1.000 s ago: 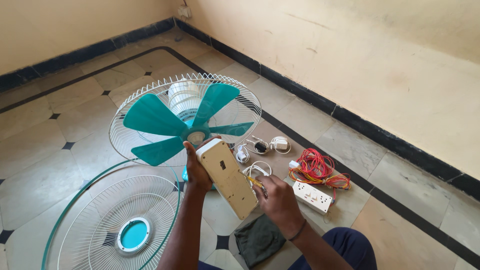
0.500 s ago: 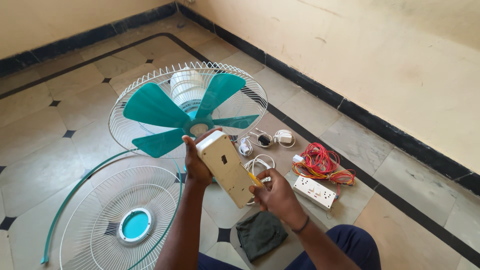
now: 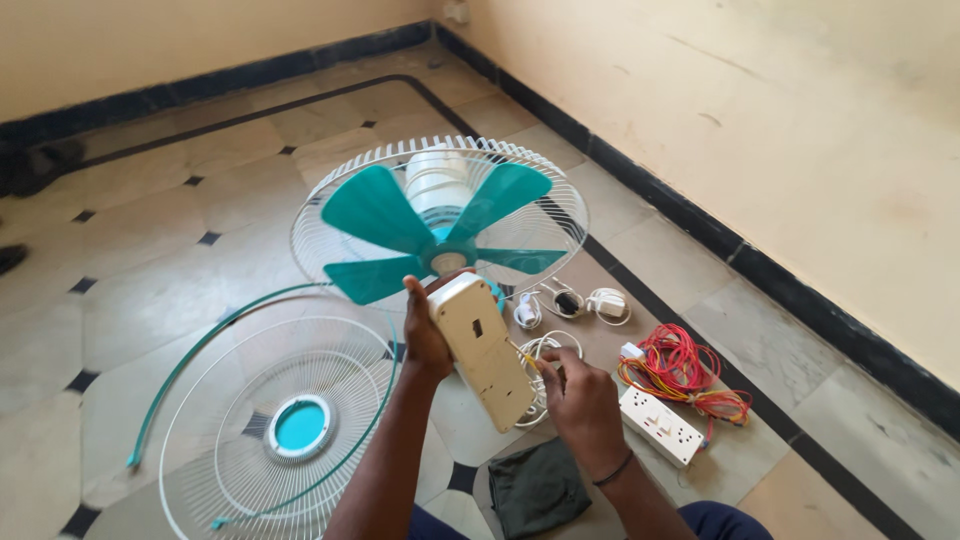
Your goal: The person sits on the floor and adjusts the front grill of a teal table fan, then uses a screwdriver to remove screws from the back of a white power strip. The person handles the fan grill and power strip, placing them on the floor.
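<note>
Two hands work over a cream plastic housing [image 3: 484,350], long and slanted, held just in front of the fan. Left hand [image 3: 425,335] is wrapped closed around the housing's far left edge, thumb on top, bearing its weight. Right hand [image 3: 578,400] sits at the near right edge, fingers pinched shut on a thin tool with a yellow tip [image 3: 524,358], likely a small screwdriver, its point touching the housing's side. Compared with the frames from a moment ago, the housing is in much the same tilt and the left grip is unchanged; the right hand has crept up from under the lower end to the side edge, so the tool now meets the casing. That reads as work on a fastener or seam being under way, judged from posture only. Behind stands the fan head with teal blades [image 3: 436,235] inside its white rear guard [image 3: 560,200]. Loose front guard [image 3: 285,425] lies flat on the tiled floor [image 3: 150,260], near left. Right of the hands: red and yellow wire bundle [image 3: 680,370], white socket strip [image 3: 660,425], small white plugs [image 3: 605,303]. Dark cloth [image 3: 535,490] lies near.
</note>
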